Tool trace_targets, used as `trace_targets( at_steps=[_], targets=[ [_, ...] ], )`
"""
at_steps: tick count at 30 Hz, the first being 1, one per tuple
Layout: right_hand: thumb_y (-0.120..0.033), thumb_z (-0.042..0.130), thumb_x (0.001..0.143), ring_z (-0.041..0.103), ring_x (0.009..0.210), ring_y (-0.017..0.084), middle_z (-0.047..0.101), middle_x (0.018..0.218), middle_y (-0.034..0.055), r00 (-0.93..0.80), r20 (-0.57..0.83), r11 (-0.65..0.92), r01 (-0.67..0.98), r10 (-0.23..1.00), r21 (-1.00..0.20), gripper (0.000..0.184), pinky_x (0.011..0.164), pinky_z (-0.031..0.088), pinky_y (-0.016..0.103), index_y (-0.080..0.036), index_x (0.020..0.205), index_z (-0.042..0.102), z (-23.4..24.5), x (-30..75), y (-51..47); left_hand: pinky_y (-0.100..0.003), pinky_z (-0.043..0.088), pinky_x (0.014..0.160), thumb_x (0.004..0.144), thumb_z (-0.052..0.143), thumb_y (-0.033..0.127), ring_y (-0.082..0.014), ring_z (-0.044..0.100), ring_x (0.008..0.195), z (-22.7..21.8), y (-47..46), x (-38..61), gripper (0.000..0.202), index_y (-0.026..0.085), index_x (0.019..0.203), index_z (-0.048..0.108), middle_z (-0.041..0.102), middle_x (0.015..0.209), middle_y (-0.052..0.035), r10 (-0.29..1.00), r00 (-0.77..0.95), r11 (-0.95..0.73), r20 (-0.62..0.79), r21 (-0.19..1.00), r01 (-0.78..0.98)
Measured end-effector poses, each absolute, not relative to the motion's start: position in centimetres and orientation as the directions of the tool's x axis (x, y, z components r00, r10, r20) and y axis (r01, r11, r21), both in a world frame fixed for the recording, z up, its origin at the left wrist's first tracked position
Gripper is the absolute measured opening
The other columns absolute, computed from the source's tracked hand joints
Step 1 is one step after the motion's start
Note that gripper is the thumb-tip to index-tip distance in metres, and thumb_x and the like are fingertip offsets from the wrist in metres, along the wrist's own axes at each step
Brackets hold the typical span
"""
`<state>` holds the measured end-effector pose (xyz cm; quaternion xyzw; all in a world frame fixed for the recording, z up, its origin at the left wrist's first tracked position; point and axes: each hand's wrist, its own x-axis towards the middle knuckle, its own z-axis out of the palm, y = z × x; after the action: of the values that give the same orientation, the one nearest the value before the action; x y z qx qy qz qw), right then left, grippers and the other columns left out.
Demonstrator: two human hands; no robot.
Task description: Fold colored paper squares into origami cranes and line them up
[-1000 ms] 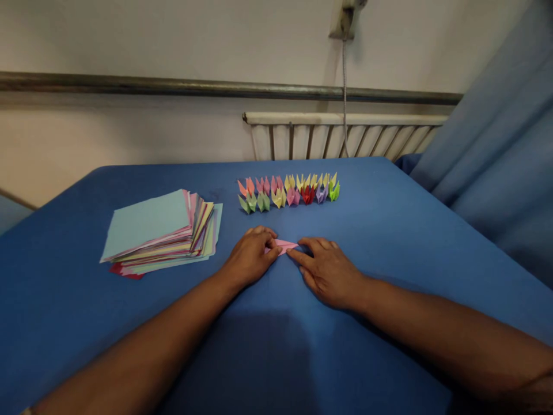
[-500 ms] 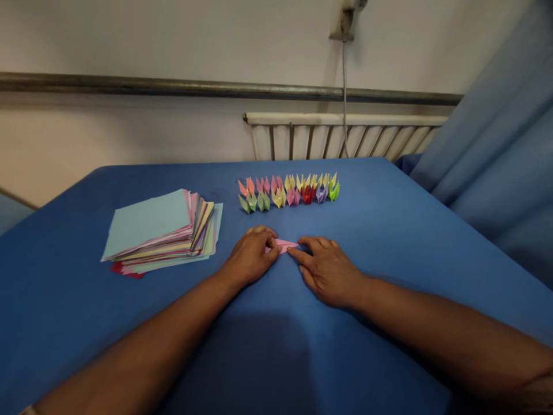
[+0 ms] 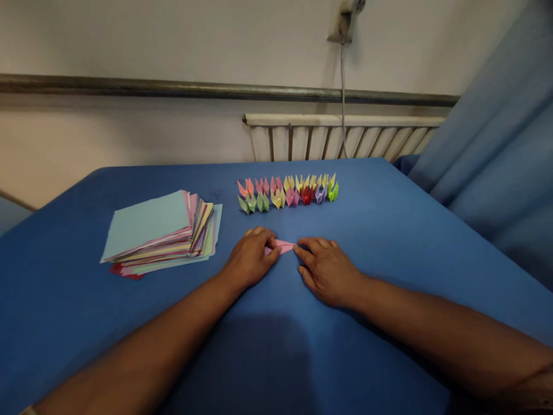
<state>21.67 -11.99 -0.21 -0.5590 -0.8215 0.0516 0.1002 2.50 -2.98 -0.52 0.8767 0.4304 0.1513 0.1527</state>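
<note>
A narrow, pointed piece of pink folded paper (image 3: 284,246) lies flat on the blue tabletop between my hands. My left hand (image 3: 251,257) is closed on its left end, the thumb along the near edge and the fingers over the far side, so that end is hidden. At the right tip, the fingertips of my right hand (image 3: 327,270) touch the paper. The right fingers are stretched out, with the thumb apart from them. Beyond my hands stand two rows of small folded paper cranes, among them a red crane (image 3: 307,195) and a bright green crane (image 3: 332,191).
Left of my hands lies a thick, uneven stack of coloured paper (image 3: 149,222), light blue on top. The blue table (image 3: 380,230) reaches a wall with a metal rail (image 3: 173,87) and a radiator (image 3: 341,120). A blue curtain (image 3: 496,127) hangs at the right.
My right index finger has slid outward along the pink paper to its tip, baring more of it. My left hand keeps its grip. The view has shifted very slightly.
</note>
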Motion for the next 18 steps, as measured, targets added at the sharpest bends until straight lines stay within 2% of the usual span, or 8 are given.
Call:
trace_targets(
  at_steps=[3,6,8,13,15,18],
  targets=[
    [-0.032,0.041,0.093,0.044,0.118,0.028,0.051,0.132,0.0144,-0.349,0.113,0.366,0.909,0.93,-0.199,0.045,0.096,0.037,0.045,-0.013,0.133,0.05,-0.27,21.64,-12.03,-0.037,0.043,0.081,0.083,0.055,0.03,-0.0225,0.055,0.089,-0.36,-3.23,2.44,0.018,0.02,0.097,0.06,0.063,0.095,-0.0053,0.783,0.598,-0.614,0.17,0.359,0.703],
    [-0.033,0.041,0.093,0.044,0.118,0.028,0.051,0.133,0.0151,-0.344,0.113,0.36,0.911,0.932,-0.2,0.045,0.096,0.038,0.045,-0.012,0.132,0.051,-0.3,21.65,-12.03,-0.039,0.04,0.089,0.087,0.052,0.028,-0.0226,0.054,0.097,-0.34,-3.27,2.37,0.021,0.023,0.105,0.062,0.064,0.107,-0.005,0.72,0.671,-0.686,0.176,0.321,0.652],
    [-0.033,0.041,0.093,0.045,0.118,0.028,0.051,0.133,0.0153,-0.341,0.114,0.358,0.911,0.933,-0.206,0.045,0.096,0.038,0.044,-0.011,0.13,0.053,-0.31,21.68,-12.03,-0.04,0.038,0.09,0.089,0.049,0.026,-0.0222,0.054,0.098,-0.44,-3.2,2.32,0.02,0.023,0.101,0.065,0.065,0.108,-0.0046,0.69,0.702,-0.715,0.177,0.317,0.623],
    [-0.034,0.042,0.092,0.045,0.118,0.028,0.051,0.134,0.0149,-0.323,0.122,0.343,0.914,0.938,-0.217,0.046,0.098,0.038,0.043,-0.01,0.13,0.053,-0.4,21.74,-12.13,-0.038,0.04,0.087,0.09,0.05,0.026,-0.0211,0.054,0.091,-0.61,-3.02,2.26,0.017,0.021,0.093,0.066,0.067,0.097,-0.0044,0.671,0.713,-0.734,0.204,0.316,0.601],
    [-0.033,0.042,0.092,0.044,0.12,0.028,0.049,0.136,0.0147,-0.309,0.129,0.332,0.917,0.942,-0.222,0.05,0.099,0.037,0.044,-0.01,0.136,0.047,-0.51,21.77,-12.15,-0.037,0.04,0.085,0.089,0.05,0.025,-0.0205,0.054,0.089,-0.56,-3.0,2.29,0.016,0.021,0.091,0.065,0.066,0.093,-0.004,0.669,0.715,-0.736,0.2,0.307,0.603],
    [-0.035,0.043,0.092,0.042,0.123,0.029,0.043,0.142,0.0135,-0.302,0.131,0.326,0.917,0.944,-0.231,0.056,0.099,0.035,0.046,-0.018,0.145,0.035,-0.69,21.85,-11.98,-0.036,0.04,0.084,0.09,0.05,0.026,-0.02,0.054,0.086,-0.52,-2.96,2.36,0.016,0.021,0.089,0.065,0.066,0.09,-0.0036,0.672,0.715,-0.734,0.193,0.306,0.606]
  ],
)
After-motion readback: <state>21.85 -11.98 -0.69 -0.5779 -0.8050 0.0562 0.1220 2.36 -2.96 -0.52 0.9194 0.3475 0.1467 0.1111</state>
